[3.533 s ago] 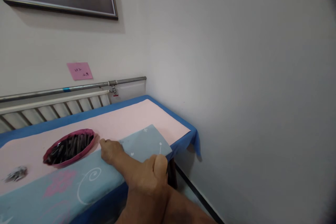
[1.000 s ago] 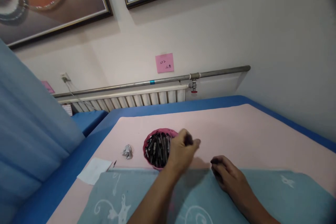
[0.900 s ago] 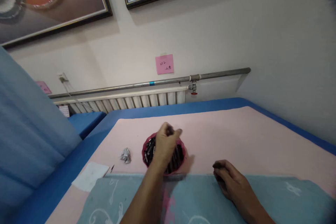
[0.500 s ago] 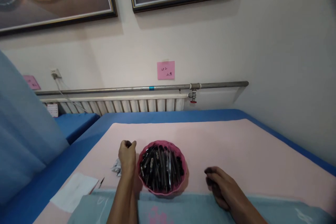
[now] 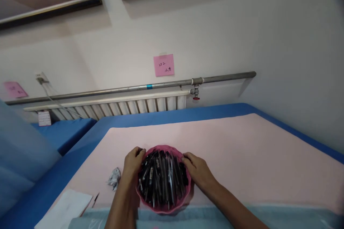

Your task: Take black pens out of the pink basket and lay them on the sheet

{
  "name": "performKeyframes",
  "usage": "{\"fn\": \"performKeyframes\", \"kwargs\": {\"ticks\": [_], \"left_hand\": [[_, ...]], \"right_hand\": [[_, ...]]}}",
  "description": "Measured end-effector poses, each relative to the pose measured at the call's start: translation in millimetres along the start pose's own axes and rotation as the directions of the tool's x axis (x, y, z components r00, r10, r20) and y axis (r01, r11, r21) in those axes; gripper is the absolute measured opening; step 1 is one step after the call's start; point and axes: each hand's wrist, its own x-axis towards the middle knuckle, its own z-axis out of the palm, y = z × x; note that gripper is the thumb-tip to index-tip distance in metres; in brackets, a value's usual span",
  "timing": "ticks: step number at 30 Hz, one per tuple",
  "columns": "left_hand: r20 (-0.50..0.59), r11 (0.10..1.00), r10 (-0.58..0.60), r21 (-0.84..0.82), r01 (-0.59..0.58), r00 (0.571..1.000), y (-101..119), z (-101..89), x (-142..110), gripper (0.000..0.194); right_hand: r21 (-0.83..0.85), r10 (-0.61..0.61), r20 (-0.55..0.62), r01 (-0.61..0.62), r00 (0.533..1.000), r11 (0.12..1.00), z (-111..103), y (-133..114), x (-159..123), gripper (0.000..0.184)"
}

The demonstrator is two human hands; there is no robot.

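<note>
A round pink basket (image 5: 165, 210) with a wavy rim stands on the pink cloth, filled with several dark pens (image 5: 161, 179). My left hand (image 5: 133, 161) grips its rim at the upper left, thumb at the edge. On the opposite side, my right hand (image 5: 197, 170) holds the rim at the upper right, with its thumb over the edge and its other fingers outside. Both hands' lower fingers are partly hidden. To the left of my left forearm lies a crumpled piece of paper (image 5: 114, 179).
White paper (image 5: 67, 209) and a thin dark pen (image 5: 95, 199) lie at the lower left. A teal cloth (image 5: 215, 218) runs along the near edge. Pink cloth (image 5: 228, 143) covers the blue bed (image 5: 172, 113). Beyond are a radiator (image 5: 139, 106) and a pipe (image 5: 228, 77).
My right hand has moved left and up onto the basket's rim and closed on it. My left hand has come right to grip the other side. The camera view has shifted and tilted slightly.
</note>
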Motion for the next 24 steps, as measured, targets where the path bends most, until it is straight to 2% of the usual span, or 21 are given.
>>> {"fn": "performKeyframes", "kwargs": {"ticks": [6,9,19,24], "left_hand": [[0.072,0.996,0.014,-0.089,-0.007,0.997,5,27.2,15,0.028],[0.092,0.99,0.01,-0.144,0.003,0.996,7,35.1,18,0.027],[0.09,0.95,-0.013,-0.311,0.041,0.996,0,39.7,16,0.028],[0.13,0.931,-0.01,-0.36,0.057,0.991,3,33.0,6,0.024]], "right_hand": [[-0.047,0.004,-0.036,-0.006,0.999,0.999,-11,17,16,0.026],[-0.056,0.018,-0.039,-0.02,0.999,0.998,-15,20,20,0.026],[-0.066,0.055,-0.037,-0.058,0.998,0.996,-15,17,17,0.025],[-0.092,0.056,-0.053,-0.061,0.997,0.994,-11,17,16,0.024]]}}
